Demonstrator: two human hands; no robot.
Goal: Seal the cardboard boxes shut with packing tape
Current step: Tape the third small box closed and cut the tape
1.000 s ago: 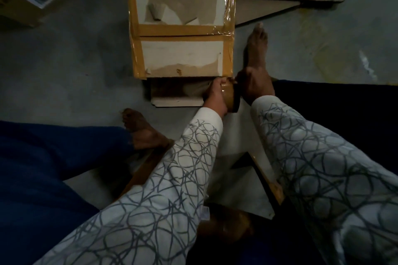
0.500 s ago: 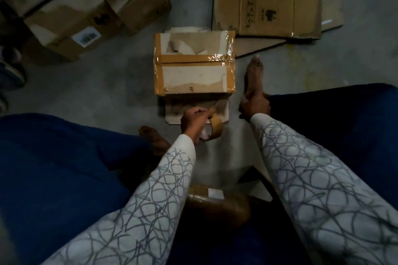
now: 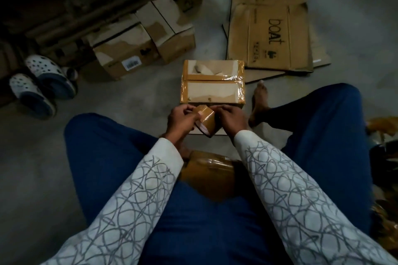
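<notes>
Tape roll (image 3: 206, 121): held up between both hands, just in front of the small box (image 3: 213, 82).
Left hand (image 3: 182, 119): fingers curled round the roll, thumb up on its top. Picking for the loose end, I'd guess.
Right hand (image 3: 231, 118): grips the other side, probably just steadying it.
Small box: on the floor (image 3: 129, 103), top seam and edges already taped.
Lap: second taped box (image 3: 209, 170) tucked by the legs.
Room: dim, bare concrete. Flattened cardboard (image 3: 271, 34) far right, more boxes (image 3: 129, 49) and clogs (image 3: 43, 84) left.
</notes>
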